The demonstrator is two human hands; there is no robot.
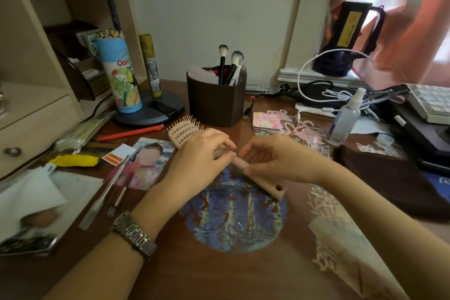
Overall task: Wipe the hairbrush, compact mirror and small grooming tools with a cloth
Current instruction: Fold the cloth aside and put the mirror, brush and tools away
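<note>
Hands: left (pixel 202 153) and right (pixel 275 161) both grip brush (pixel 187 129); its middle hidden.
Counter (pixel 231 273): near edge bare.

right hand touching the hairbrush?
Touching. Head view: right hand fingertips pinch the hairbrush handle; left hand grips it near the head.

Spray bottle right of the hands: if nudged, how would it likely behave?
The spray bottle stands upright, tall and narrow, so it probably tips easily. It looks like clear plastic, so probably light. Once down, its round body may roll.
</note>
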